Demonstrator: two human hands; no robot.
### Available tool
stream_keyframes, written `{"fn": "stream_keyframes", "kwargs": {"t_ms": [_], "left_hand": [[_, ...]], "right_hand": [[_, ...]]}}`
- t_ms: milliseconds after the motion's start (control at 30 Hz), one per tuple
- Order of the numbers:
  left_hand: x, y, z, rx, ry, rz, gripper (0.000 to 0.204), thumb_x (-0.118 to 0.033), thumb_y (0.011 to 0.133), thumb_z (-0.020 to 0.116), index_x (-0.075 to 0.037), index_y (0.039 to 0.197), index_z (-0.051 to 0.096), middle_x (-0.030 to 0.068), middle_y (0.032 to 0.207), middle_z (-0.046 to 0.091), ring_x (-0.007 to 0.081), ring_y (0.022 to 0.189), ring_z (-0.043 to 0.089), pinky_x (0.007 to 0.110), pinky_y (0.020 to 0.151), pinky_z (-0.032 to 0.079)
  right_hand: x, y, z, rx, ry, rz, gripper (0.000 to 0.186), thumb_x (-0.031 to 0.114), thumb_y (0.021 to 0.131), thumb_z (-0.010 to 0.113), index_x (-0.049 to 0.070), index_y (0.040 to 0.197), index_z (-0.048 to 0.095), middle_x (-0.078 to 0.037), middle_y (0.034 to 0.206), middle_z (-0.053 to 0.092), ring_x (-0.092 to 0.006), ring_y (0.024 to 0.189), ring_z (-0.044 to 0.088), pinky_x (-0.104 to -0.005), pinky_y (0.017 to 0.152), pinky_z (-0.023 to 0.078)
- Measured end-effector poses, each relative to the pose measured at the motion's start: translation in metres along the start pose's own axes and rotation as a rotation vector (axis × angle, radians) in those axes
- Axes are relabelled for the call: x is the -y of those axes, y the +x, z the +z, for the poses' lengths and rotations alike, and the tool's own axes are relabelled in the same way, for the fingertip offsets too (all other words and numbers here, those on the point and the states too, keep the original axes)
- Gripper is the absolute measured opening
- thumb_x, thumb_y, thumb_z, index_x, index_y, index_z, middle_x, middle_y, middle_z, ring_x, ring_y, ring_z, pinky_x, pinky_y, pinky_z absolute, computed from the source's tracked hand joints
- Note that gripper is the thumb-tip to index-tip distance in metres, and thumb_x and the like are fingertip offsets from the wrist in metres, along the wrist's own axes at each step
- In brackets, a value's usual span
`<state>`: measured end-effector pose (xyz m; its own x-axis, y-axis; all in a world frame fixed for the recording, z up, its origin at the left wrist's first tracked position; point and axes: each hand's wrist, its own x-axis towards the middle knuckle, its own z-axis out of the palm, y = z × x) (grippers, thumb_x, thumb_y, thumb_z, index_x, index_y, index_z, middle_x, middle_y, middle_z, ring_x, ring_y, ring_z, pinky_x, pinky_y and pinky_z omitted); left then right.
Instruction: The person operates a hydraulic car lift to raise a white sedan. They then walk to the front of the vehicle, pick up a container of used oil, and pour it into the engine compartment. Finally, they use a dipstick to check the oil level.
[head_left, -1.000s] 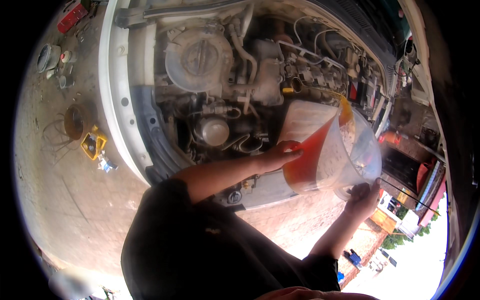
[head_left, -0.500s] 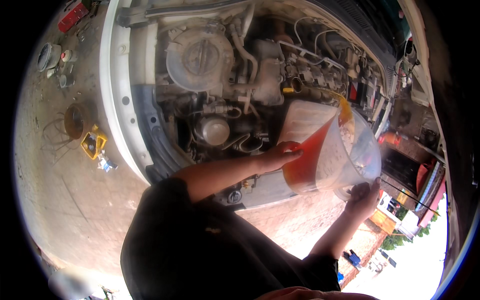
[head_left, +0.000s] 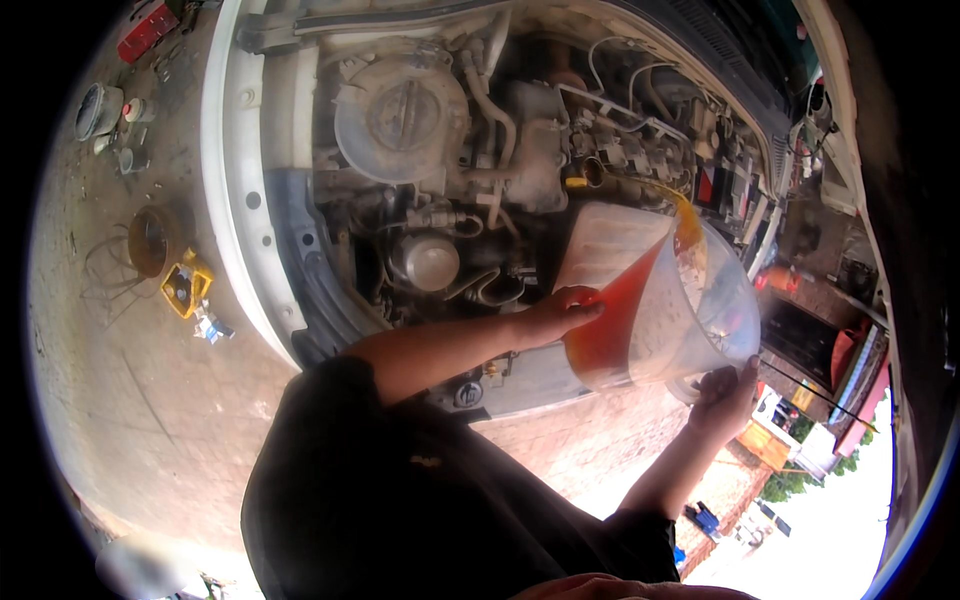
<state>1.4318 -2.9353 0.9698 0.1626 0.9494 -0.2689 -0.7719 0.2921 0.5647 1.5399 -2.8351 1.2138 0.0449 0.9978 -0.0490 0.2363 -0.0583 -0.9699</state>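
Note:
A large clear plastic measuring jug (head_left: 665,320) is tipped on its side over the engine bay, its spout toward the engine. Reddish-orange oil (head_left: 612,325) lies toward its base and shows amber at the spout. From there a thin yellow stream (head_left: 650,186) runs left toward the round filler opening (head_left: 592,172). My left hand (head_left: 562,314) holds the jug's base, fingers partly hidden against it. At the other end, my right hand (head_left: 724,398) is closed around the handle by the rim.
The engine (head_left: 540,150) has a round air-filter housing (head_left: 400,120) and hoses. A white body edge (head_left: 232,170) borders it on the left. On the floor stand a rusty round container (head_left: 152,242), a yellow tray (head_left: 188,285), a bucket (head_left: 98,112) and a red box (head_left: 147,30).
The jug has shifted very slightly left, and its oil surface has moved a little toward the base. Both hands keep their hold while oil keeps pouring.

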Motion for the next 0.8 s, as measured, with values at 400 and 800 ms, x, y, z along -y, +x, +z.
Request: {"fn": "stream_keyframes", "kwargs": {"t_ms": [400,800], "left_hand": [[0.002,-0.001,0.001,0.009,-0.004,-0.011,0.061,-0.049,0.097,0.05,-0.01,0.142,0.038,0.0046,0.125,0.055,0.0121,0.107,0.053,0.029,0.086,0.045],[-0.006,-0.006,0.003,0.031,-0.017,-0.022,0.061,-0.05,0.097,0.049,-0.01,0.141,0.038,0.0038,0.124,0.055,0.0111,0.104,0.053,0.028,0.083,0.044]], "right_hand": [[-0.001,0.001,-0.002,0.013,-0.027,0.004,0.03,0.027,0.095,0.059,0.011,0.073,0.046,0.004,0.05,0.031,-0.0068,0.04,0.026,-0.0238,0.036,0.019],[0.002,-0.001,-0.001,0.011,-0.024,0.012,0.031,0.025,0.095,0.06,0.012,0.072,0.045,0.004,0.05,0.031,-0.0068,0.04,0.026,-0.0237,0.036,0.019]]}}
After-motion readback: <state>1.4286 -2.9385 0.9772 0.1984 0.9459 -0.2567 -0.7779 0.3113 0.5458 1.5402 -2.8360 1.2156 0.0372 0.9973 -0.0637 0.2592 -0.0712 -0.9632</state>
